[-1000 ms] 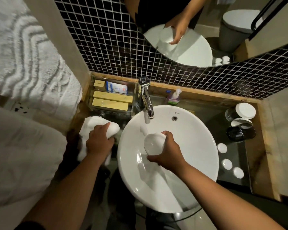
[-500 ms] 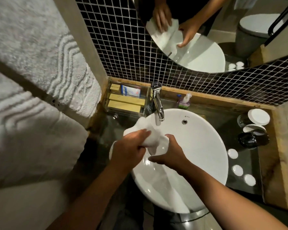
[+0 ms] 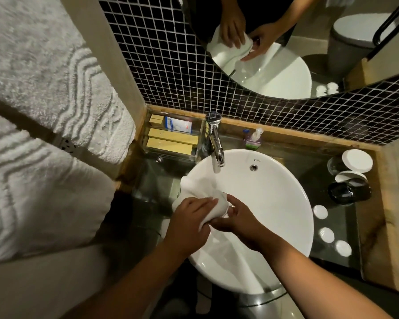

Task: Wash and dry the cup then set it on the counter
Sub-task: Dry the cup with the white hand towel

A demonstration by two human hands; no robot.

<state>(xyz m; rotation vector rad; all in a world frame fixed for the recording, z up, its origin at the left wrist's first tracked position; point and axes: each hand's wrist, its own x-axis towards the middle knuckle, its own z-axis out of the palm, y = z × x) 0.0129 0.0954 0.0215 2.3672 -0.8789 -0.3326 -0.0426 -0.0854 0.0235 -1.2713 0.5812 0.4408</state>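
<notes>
The cup is almost wholly hidden inside a white cloth (image 3: 200, 194) that is bunched between the two hands above the left part of the white basin (image 3: 274, 203); it cannot be made out as a separate shape, so no point is given for it. The left hand (image 3: 189, 223) is closed over the cloth from the left, with its fingers pressed into the fabric. The right hand (image 3: 237, 217) is curled around the wrapped bundle from the right and below, its fingertips touching the cloth. Both forearms are seen reaching in from the bottom edge.

A loose corner of the cloth is draped up toward the chrome tap (image 3: 214, 139), whose spout hangs over the basin's far rim. The basin is set on a dark glass counter (image 3: 341, 226). To the right of the basin, three small white round caps (image 3: 326, 234) are laid in a loose row on the counter, and beyond them a black cup (image 3: 346, 192) and a glass covered by a white disc (image 3: 356, 160) are placed near the right wall.

Behind the tap to the left, a clear tray (image 3: 171, 139) holding yellow boxes and a white packet is seen. A small pump bottle (image 3: 253, 140) is stood just right of the tap. Large white towels (image 3: 44, 88) are hung at the left. The black mosaic wall (image 3: 171, 65) carries a round mirror (image 3: 309, 42), in which the hands and cloth are reflected.
</notes>
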